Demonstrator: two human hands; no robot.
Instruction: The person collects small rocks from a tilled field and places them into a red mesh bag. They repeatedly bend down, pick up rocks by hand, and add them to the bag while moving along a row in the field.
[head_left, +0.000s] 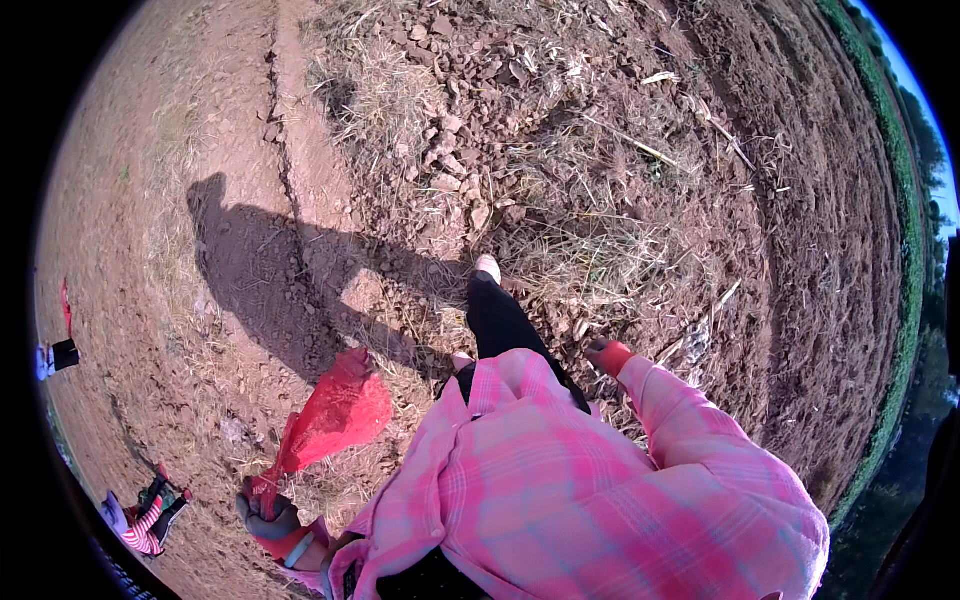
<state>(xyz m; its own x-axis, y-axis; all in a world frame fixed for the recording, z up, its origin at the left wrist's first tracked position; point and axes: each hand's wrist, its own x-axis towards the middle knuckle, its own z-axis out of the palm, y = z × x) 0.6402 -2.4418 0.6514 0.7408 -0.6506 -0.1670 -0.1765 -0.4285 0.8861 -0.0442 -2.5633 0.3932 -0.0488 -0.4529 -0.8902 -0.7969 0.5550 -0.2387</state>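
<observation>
My left hand (274, 517), in a dark-palmed glove with a red cuff, is closed around the gathered neck of a red mesh sack (341, 412). The sack hangs out to the side above dry grass and soil, and its lower part bulges a little; what it holds cannot be made out. My right hand (606, 355), gloved with a red cuff, hangs beside my dark trousers (499, 315), over straw and clods. Its fingers are small and shaded, so their pose is unclear. One light shoe (488, 268) shows ahead of my leg.
Broken clods (457, 165) and dry stalks (634, 142) litter the ground in front. A long crack (281, 150) runs through the smoother soil on the left. Two people are at the far left, one bent low in a striped top (142, 531). Ploughed rows (825, 225) lie right.
</observation>
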